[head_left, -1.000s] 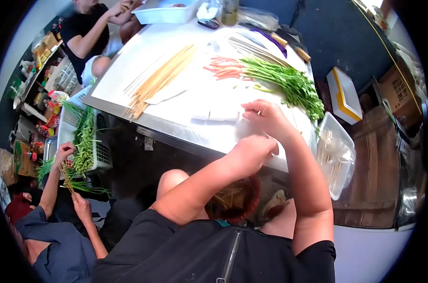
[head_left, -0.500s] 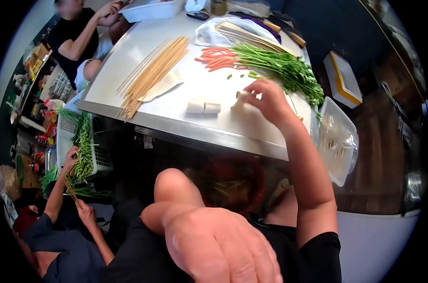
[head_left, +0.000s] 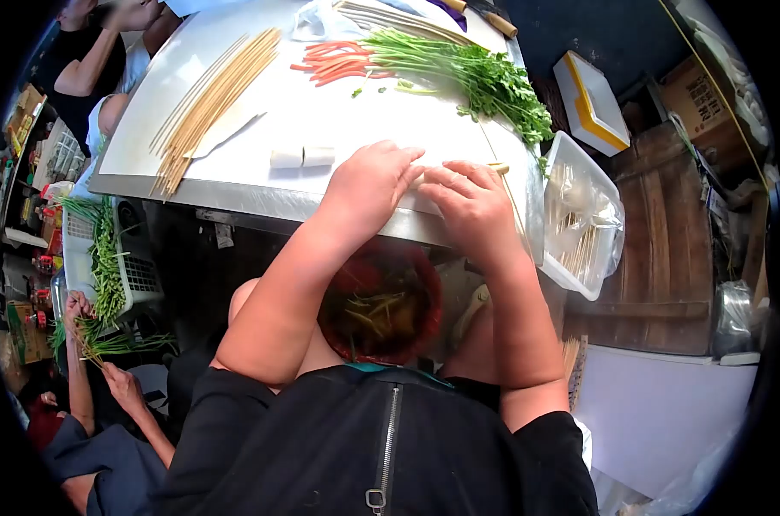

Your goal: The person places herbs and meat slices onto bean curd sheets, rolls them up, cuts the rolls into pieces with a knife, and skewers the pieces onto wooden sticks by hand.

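My left hand [head_left: 367, 185] and my right hand [head_left: 474, 199] are close together at the table's front edge, fingers curled down and fingertips almost meeting. Beside my right fingers a small yellowish end of a pale roll [head_left: 499, 168] peeks out; the rest is hidden under the hands. I cannot make out what lies under my left fingers. Left of my hands lie two short white rolls [head_left: 302, 157] end to end. Beyond them are red strips [head_left: 336, 62] and a bunch of leafy green herbs [head_left: 484, 77]. A thin skewer [head_left: 510, 199] lies right of my right hand.
Bamboo skewers [head_left: 222, 103] and a flat white sheet [head_left: 222, 136] lie on the table's left [head_left: 128, 163]. A plastic bin with bagged skewers [head_left: 583, 215] stands at the right. Below is a red basin [head_left: 381, 301]. Left, another person's hands [head_left: 119, 387] handle greens near a crate [head_left: 140, 275].
My left hand has risen from my lap to the table beside my right hand. My right hand's fingers have curled down over the roll. The view has shifted, so the table appears further left.
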`<state>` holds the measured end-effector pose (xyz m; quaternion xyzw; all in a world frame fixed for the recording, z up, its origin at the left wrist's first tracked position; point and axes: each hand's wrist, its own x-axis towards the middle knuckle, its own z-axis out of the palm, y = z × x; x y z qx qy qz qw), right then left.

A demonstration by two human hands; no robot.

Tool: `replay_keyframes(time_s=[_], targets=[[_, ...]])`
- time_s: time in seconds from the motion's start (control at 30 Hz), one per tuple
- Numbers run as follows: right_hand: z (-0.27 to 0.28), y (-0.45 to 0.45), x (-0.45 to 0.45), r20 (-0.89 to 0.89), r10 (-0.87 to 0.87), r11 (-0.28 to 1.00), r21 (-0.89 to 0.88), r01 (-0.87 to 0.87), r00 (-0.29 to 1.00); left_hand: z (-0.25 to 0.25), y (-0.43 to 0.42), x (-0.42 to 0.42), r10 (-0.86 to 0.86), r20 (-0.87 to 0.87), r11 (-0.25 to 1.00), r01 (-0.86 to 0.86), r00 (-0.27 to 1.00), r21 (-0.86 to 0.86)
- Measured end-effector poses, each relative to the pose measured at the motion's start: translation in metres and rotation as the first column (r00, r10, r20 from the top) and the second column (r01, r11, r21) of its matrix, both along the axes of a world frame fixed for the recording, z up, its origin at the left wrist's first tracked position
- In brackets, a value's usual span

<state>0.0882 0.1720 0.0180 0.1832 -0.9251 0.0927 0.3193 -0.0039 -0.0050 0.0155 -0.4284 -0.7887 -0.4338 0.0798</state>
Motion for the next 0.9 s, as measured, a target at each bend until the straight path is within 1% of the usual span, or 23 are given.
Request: replay_keyframes(time_s=[0.03, 0.07, 0.1, 0.13, 0.17, 0.2, 0.23, 0.27, 0.3, 0.33, 0.4, 0.43, 0.47, 0.5, 0.53, 0.6, 0.7, 0.77, 0.8, 0.87, 0.9], targets=[[0.0, 0.001, 0.001, 0.008, -0.002, 1.0, -0.006, 0.002, 1.0, -0.003, 0.003, 0.0, 0.007, -0.05, 0.994, -0.013, 0.999, -0.111], [-0.001, 0.0, 0.003, 0.037, 0.036, 0.994, -0.108, -0.032, 0.999, -0.008, 0.002, -0.002, -0.034, -0.052, 0.986, 0.025, 0.998, -0.162], [-0.001, -0.001, 0.004, 0.059, 0.074, 0.976, -0.209, -0.06, 0.996, -0.005, 0.001, 0.002, -0.039, -0.041, 0.985, 0.032, 0.998, -0.17], [0.0, -0.001, 0.005, 0.063, 0.082, 0.954, -0.293, -0.059, 0.995, 0.005, -0.001, 0.007, -0.044, 0.023, 0.976, 0.048, 0.999, -0.213], [-0.001, -0.002, 0.005, 0.069, 0.075, 0.953, -0.3, -0.051, 0.995, 0.009, -0.003, 0.011, -0.047, 0.086, 0.965, 0.068, 0.995, -0.254], [-0.002, -0.004, 0.003, 0.057, 0.056, 0.934, -0.356, -0.032, 0.997, 0.008, -0.005, 0.015, -0.058, 0.054, 0.978, 0.067, 0.997, -0.198], [-0.004, -0.004, 0.002, 0.046, 0.038, 0.912, -0.411, -0.016, 0.998, 0.007, -0.008, 0.018, -0.061, 0.059, 0.977, 0.071, 0.996, -0.202], [-0.008, -0.001, 0.002, 0.085, 0.058, 0.931, -0.364, -0.023, 0.995, 0.008, -0.012, 0.021, -0.075, 0.05, 0.977, 0.083, 0.996, -0.196], [-0.007, -0.001, 0.004, 0.086, 0.058, 0.93, -0.366, -0.022, 0.995, 0.01, -0.014, 0.023, -0.089, 0.038, 0.977, 0.094, 0.995, -0.189], [-0.004, -0.003, 0.008, 0.126, 0.071, 0.924, -0.383, -0.018, 0.99, 0.011, -0.017, 0.024, -0.09, 0.042, 0.977, 0.096, 0.995, -0.192], [-0.001, -0.005, 0.014, 0.167, 0.084, 0.917, -0.399, -0.011, 0.982, 0.013, -0.019, 0.026, -0.146, 0.151, 0.979, 0.165, 0.978, -0.123], [0.0, -0.007, 0.016, 0.182, 0.103, 0.899, -0.437, -0.014, 0.978, 0.01, -0.018, 0.028, -0.148, 0.155, 0.978, 0.168, 0.977, -0.125], [0.001, -0.008, 0.018, 0.195, 0.123, 0.881, -0.473, -0.016, 0.973, 0.007, -0.015, 0.031, -0.105, 0.165, 0.991, 0.117, 0.981, -0.067], [0.002, -0.008, 0.019, 0.196, 0.121, 0.88, -0.474, -0.014, 0.973, 0.006, -0.013, 0.032, -0.063, 0.174, 0.998, 0.066, 0.983, -0.009], [0.004, -0.008, 0.021, 0.215, 0.14, 0.876, -0.482, -0.02, 0.967, 0.007, -0.013, 0.031, -0.065, 0.174, 0.998, 0.067, 0.983, -0.01], [0.006, -0.009, 0.023, 0.235, 0.155, 0.869, -0.494, -0.019, 0.96, 0.01, -0.016, 0.029, -0.104, 0.097, 0.979, 0.12, 0.99, -0.168], [0.005, -0.008, 0.025, 0.266, 0.126, 0.875, -0.485, 0.019, 0.956, 0.011, -0.018, 0.028, -0.151, 0.097, 0.967, 0.168, 0.984, -0.193], [0.002, -0.009, 0.028, 0.356, 0.134, 0.801, -0.588, 0.11, 0.925, 0.012, -0.018, 0.027, -0.159, 0.093, 0.962, 0.176, 0.983, -0.209], [0.001, -0.008, 0.028, 0.36, 0.135, 0.8, -0.589, 0.112, 0.923, 0.012, -0.018, 0.026, -0.167, 0.082, 0.957, 0.181, 0.983, -0.225], [0.0, -0.003, 0.024, 0.293, 0.16, 0.851, -0.524, 0.018, 0.943, 0.009, -0.015, 0.022, -0.154, 0.071, 0.957, 0.167, 0.986, -0.236], [-0.001, -0.004, 0.024, 0.295, 0.162, 0.851, -0.525, 0.018, 0.942, 0.008, -0.013, 0.021, -0.144, 0.055, 0.957, 0.153, 0.988, -0.245]])
